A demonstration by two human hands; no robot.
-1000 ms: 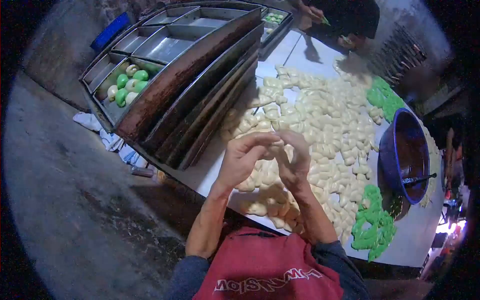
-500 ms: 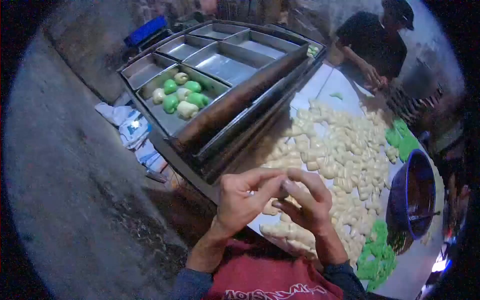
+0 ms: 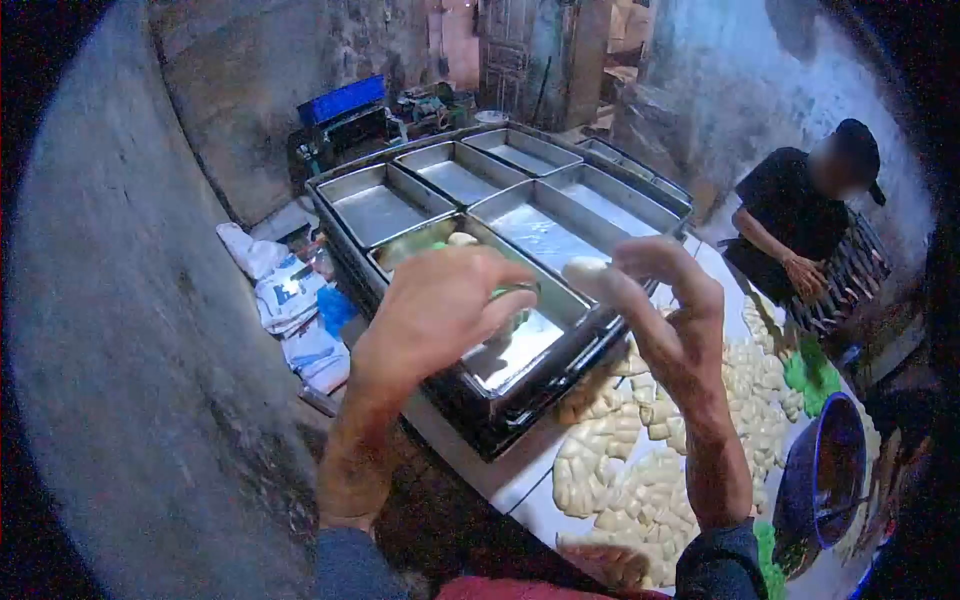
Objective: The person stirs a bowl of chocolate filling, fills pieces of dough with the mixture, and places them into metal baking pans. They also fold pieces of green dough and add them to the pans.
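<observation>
My left hand (image 3: 440, 310) hovers over the front-left tin (image 3: 420, 235), fingers curled downward. Its thumb and forefinger stand apart with nothing visible between them, and the other fingertips are hidden. Through that gap shows some green dough (image 3: 515, 290) in the tin; a pale dough ball (image 3: 462, 239) sits just beyond the hand. To the right, my right hand (image 3: 665, 295) is raised at the edge of the tins, slightly blurred. A small pale dough piece (image 3: 585, 268) is at its fingertips.
Metal tins (image 3: 455, 175) stand grouped in a dark tray. Rows of pale dough (image 3: 620, 470) cover much of the white table. Green dough (image 3: 815, 375) and a dark blue basin (image 3: 800, 470) lie at right. A person (image 3: 800, 210) sits beyond the table. Bags (image 3: 290, 295) lie left.
My hands, formerly together over the dough on the table, have separated and moved up to the tins. The left one now covers most of the dough in the front-left tin. My view has tilted upward.
</observation>
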